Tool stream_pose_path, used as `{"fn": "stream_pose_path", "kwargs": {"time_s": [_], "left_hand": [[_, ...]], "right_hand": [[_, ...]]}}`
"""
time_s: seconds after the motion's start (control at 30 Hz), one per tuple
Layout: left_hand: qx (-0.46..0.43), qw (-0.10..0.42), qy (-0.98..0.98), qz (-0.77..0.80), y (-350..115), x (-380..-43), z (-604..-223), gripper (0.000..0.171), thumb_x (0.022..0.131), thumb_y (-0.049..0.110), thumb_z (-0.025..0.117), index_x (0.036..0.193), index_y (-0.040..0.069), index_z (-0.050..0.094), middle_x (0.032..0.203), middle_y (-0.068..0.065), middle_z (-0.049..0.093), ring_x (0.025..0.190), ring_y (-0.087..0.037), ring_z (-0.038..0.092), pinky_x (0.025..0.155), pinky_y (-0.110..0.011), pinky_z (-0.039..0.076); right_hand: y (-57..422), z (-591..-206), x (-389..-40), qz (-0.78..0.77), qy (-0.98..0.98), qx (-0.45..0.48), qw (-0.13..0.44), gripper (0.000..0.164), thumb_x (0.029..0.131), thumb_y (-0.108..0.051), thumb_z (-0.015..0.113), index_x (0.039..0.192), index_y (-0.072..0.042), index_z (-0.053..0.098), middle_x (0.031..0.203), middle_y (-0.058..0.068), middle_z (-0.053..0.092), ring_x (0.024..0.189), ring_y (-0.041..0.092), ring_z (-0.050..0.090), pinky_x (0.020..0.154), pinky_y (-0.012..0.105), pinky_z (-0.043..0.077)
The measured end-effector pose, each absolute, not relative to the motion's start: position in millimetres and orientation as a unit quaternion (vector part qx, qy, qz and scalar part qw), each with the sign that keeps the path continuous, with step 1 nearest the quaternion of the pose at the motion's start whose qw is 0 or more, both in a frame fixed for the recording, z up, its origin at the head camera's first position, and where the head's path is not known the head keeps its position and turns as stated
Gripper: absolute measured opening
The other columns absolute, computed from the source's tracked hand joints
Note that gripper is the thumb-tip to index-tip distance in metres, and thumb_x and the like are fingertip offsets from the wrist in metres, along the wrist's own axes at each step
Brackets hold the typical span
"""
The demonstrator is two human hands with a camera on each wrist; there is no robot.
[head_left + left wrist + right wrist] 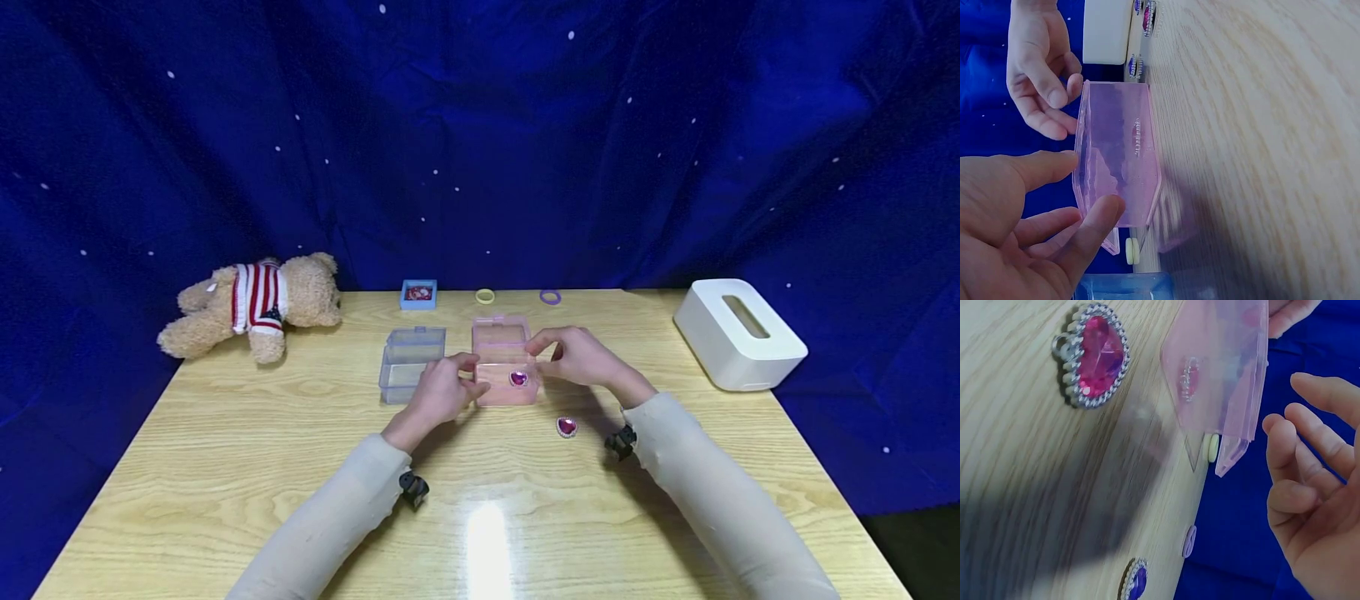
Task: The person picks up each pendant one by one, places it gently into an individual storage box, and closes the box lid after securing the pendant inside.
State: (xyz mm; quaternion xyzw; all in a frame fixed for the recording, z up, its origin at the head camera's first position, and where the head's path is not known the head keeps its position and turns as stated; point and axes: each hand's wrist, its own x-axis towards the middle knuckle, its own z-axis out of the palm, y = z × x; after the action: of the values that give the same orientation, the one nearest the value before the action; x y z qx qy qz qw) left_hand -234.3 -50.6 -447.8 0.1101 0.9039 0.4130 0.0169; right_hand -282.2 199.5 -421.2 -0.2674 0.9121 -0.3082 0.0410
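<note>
So your left hand (438, 392) grips the left end of the open, clear pink plastic box (501, 398) on the light wooden table (225, 483), red heart-shaped gem (518, 378) inside, while your right hand's (583, 358) loosely curled fingers hang empty just beside it.

Translucent pink box (1222, 362) on wooden tabletop (1016, 462), one bead-edged pink gem (1189, 380) inside, another gem (1100, 357) nearby.
</note>
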Motion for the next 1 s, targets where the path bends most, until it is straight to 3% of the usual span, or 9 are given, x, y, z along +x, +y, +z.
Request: {"fn": "stream_pose_path", "kwargs": {"time_s": [0.37,0.7,1.0], "left_hand": [[0.114,0.022,0.903,0.414,-52,-234,-447,0.054,0.087,0.022,0.078,0.135,0.004,0.060,0.121,-0.013,0.072,0.086,-0.016,0.076,0.087,-0.037,0.059],[0.112,0.025,0.904,0.412,-51,-233,-446,0.054,0.088,0.022,0.077,0.136,0.004,0.060,0.123,-0.014,0.071,0.086,-0.016,0.076,0.086,-0.037,0.060],[0.111,0.023,0.904,0.411,-50,-234,-447,0.053,0.088,0.021,0.078,0.135,0.004,0.061,0.121,-0.014,0.071,0.087,-0.018,0.076,0.083,-0.036,0.060]], "right_hand": [[221,-426,-272,-0.295,0.918,-0.262,0.050,0.024,0.085,-0.019,0.077,0.107,-0.010,0.072,0.099,0.005,0.075,0.067,0.013,0.064,0.062,0.023,0.050],[238,-437,-260,-0.285,0.914,-0.277,0.079,0.024,0.087,-0.020,0.076,0.107,-0.008,0.072,0.094,-0.001,0.073,0.074,0.008,0.065,0.070,0.022,0.053],[249,-451,-250,-0.304,0.890,-0.309,0.145,0.020,0.084,-0.015,0.078,0.103,-0.009,0.074,0.089,-0.004,0.072,0.080,0.007,0.064,0.074,0.021,0.054]]}}
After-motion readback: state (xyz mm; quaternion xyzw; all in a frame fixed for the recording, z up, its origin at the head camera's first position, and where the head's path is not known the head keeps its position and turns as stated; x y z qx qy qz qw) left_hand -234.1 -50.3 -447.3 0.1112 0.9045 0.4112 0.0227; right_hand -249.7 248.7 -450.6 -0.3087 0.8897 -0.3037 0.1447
